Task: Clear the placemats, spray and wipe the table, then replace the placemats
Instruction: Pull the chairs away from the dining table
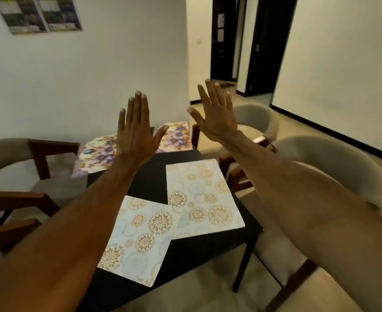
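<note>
Four placemats on the dark surface (149, 179), all below the raised hands: two gold-medallion placemats (204, 197) nearer than the hands, overlapping at a corner; two purple-flower placemats (99, 154) directly beneath. Left hand (136, 134) and right hand (215, 113) fully spread, fingers straight, holding nothing, touching nothing.

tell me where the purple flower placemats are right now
In the head view, both purple-flower placemats lie at the dark table's far end, beyond the two gold-patterned placemats, partly hidden behind the raised left hand.
</note>
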